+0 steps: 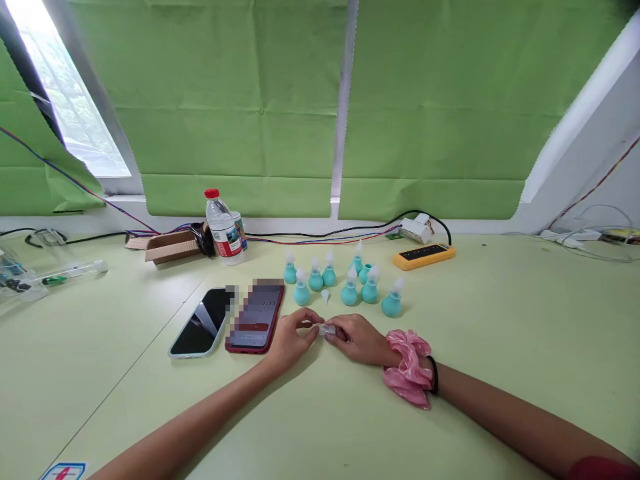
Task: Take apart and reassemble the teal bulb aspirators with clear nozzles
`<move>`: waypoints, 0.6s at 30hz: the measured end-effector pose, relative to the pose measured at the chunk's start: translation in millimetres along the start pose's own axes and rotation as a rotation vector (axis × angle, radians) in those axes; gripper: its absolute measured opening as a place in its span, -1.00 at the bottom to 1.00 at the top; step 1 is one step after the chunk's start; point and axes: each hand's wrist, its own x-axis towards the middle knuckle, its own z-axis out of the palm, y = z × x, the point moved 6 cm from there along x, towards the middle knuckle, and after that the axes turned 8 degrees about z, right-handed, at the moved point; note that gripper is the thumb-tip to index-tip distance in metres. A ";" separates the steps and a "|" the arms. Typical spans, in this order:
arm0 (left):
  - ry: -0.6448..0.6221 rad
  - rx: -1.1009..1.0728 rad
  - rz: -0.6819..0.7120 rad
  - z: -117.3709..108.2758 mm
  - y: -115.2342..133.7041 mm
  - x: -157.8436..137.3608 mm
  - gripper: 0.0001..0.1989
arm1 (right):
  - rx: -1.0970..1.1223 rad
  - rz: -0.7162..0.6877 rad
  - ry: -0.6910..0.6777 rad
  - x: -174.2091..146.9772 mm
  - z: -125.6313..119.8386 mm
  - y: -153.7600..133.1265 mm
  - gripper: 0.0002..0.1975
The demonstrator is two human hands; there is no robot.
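Note:
Between my two hands is a small clear plastic piece [327, 329], pinched at its left end by my left hand [295, 337] and at its right end by my right hand [357, 337]. Its exact kind is too small to make out. Just beyond the hands stand several small turquoise bulbs with translucent white tips, among them one bulb [391, 304] at the right and another [301, 293] at the left. One turquoise bulb [365, 272] shows no tip. A loose translucent tip [325, 296] lies on the table in front of the bulbs.
Left of my hands lie a red-cased phone [256, 319] and a pale-cased phone [200, 323]. Farther back are a red-capped bottle [223, 230], an open cardboard box [173, 248] and a yellow power strip [424, 256]. Cables run along the table's rear edge.

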 end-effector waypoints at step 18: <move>0.010 -0.380 -0.325 4.0 -18.8 -0.4 -0.46 | -0.048 0.119 -0.044 0.9 0.3 3.5 -0.67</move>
